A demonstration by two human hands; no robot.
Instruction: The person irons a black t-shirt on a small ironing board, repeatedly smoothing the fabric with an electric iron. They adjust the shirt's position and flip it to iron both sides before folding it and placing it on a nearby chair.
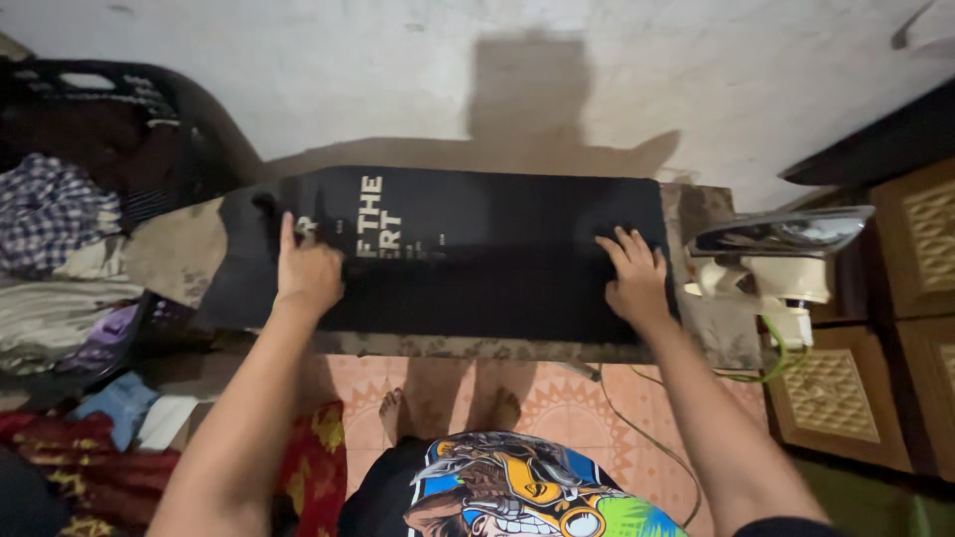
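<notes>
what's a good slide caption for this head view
Both hands, left hand and right hand, press a black garment flat on an ironing board beside an upright iron.

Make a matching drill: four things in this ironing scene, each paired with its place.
Things:
1. iron
2. black garment
3. laundry basket
4. left hand

Places:
A. far left, by the wall
B. spread flat along the board
C. upright at the board's right end
D. pressed on the garment's left part

Pairs: 1-C, 2-B, 3-A, 4-D
</notes>
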